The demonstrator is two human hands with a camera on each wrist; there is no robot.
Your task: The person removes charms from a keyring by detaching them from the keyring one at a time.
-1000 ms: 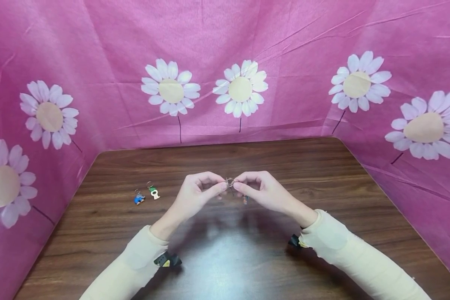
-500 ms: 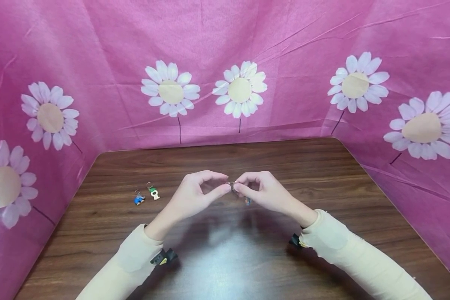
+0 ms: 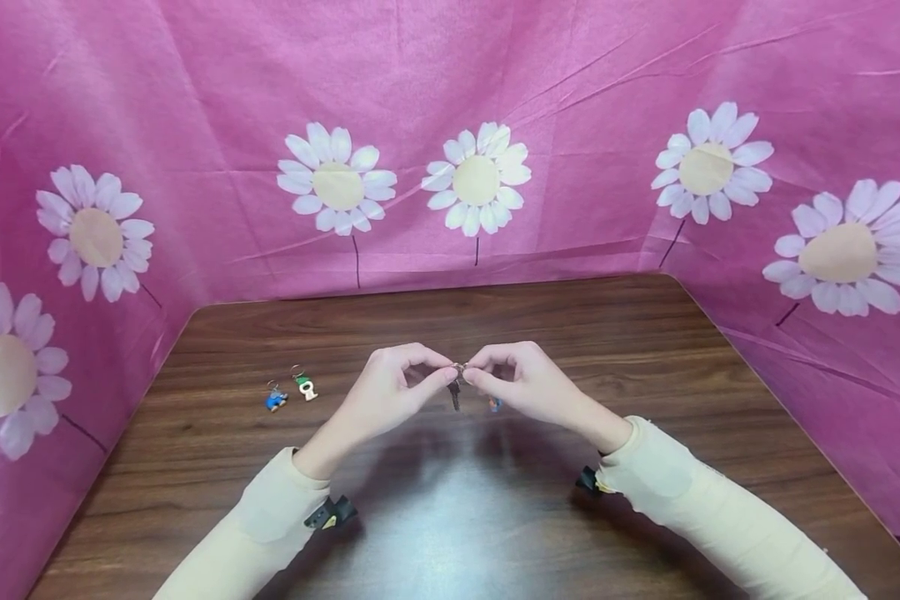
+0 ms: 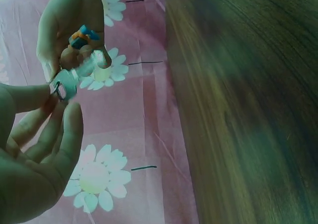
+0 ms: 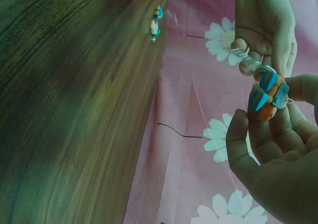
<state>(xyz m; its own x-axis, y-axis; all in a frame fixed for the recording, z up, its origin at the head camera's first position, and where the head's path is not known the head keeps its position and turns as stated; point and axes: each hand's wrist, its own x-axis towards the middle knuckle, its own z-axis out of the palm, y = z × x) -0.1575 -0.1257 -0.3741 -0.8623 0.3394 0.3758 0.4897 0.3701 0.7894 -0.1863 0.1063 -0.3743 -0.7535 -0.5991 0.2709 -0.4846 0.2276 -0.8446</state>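
Observation:
Above the middle of the table my two hands meet at a small metal key ring (image 3: pixel 459 367). Thumb and forefinger of my left hand (image 3: pixel 401 387) pinch the ring beside the head of a key. The metal key (image 3: pixel 456 396) hangs down below those fingertips; in the left wrist view the key (image 4: pixel 74 77) has the ring through its hole. My right hand (image 3: pixel 528 383) pinches the ring's other side. From it dangles a blue and orange figure charm (image 5: pixel 268 95), partly hidden by the right fingers in the head view. Exactly how far the key sits along the ring is too small to tell.
Two more keychains lie on the wooden table (image 3: pixel 457 533) to the left: a blue figure charm (image 3: pixel 275 400) and a green and white one (image 3: pixel 306 387), each with its own ring. A pink cloth (image 3: pixel 570 217) with daisies surrounds the table's back and sides.
The left fingers have shifted slightly and closed again on the ring. The key now hangs visibly downward below the left fingertips. My right hand has hardly moved.

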